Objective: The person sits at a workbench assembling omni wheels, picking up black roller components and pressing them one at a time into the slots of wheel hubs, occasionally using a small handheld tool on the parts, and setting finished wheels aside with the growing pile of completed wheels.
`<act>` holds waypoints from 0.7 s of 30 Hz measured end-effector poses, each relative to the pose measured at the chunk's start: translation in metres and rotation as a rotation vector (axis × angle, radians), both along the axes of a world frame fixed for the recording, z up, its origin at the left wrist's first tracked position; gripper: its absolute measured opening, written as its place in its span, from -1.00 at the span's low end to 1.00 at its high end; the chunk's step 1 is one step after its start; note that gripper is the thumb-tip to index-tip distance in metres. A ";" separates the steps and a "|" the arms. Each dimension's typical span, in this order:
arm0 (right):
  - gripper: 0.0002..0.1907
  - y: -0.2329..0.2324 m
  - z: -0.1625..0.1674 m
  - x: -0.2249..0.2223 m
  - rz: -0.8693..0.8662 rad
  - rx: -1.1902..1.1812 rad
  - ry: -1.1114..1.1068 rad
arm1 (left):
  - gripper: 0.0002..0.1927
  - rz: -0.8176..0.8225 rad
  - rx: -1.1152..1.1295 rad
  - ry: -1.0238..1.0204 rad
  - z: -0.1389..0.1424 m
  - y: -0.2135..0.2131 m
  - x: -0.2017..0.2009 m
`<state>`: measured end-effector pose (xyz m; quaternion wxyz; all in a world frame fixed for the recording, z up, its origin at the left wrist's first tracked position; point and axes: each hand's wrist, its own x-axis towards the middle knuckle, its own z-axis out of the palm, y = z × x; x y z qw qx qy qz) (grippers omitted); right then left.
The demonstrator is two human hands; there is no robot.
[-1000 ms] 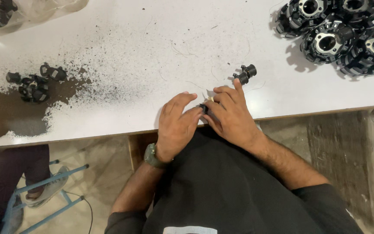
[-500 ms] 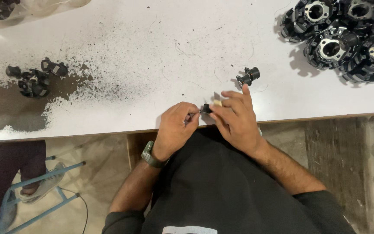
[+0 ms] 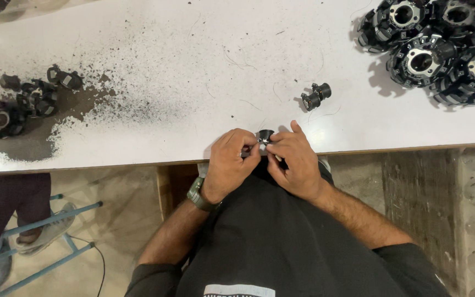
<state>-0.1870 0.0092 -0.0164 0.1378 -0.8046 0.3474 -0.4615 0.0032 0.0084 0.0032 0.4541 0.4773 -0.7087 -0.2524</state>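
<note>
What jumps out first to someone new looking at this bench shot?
Both hands, left hand and right hand, pinch one small black part at the near edge of the white table. A pile of black ring-shaped housings fills the far right corner. Dark powder smears the left side around a cluster of small black pieces.

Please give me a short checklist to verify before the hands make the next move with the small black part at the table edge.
1. Small black part pinched between both hands: ok.
2. Left hand fingertips on the part: ok.
3. Right hand fingertips on the part: ok.
4. Part stays over the white table, not past its edge: cannot tell, it is right at the edge.
5. Spare black piece lies apart from the hands: ok.
6. Table surface clean: not ok, dark powder is spread at the left.
</note>
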 end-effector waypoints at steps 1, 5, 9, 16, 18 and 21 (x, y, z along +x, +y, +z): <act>-0.65 0.000 0.001 0.000 -0.004 -0.006 0.001 | -0.83 0.002 -0.004 0.000 -0.001 0.000 0.000; -0.66 -0.001 0.004 -0.003 0.033 0.009 0.063 | -0.83 -0.006 -0.018 0.000 -0.004 0.000 0.000; -0.67 0.000 -0.002 -0.012 -0.007 -0.012 0.117 | -0.84 -0.075 0.032 0.004 -0.001 0.000 -0.001; -0.69 -0.010 -0.025 -0.078 -0.346 -0.044 -0.219 | -0.75 -0.063 -0.174 -0.187 0.025 -0.016 -0.012; -0.70 -0.013 -0.030 -0.095 -0.429 -0.042 -0.281 | -0.65 -0.133 -0.178 -0.222 0.031 -0.028 -0.030; -0.70 -0.015 -0.036 -0.104 -0.464 0.015 -0.347 | -0.48 -0.289 -0.268 -0.401 0.031 -0.053 -0.067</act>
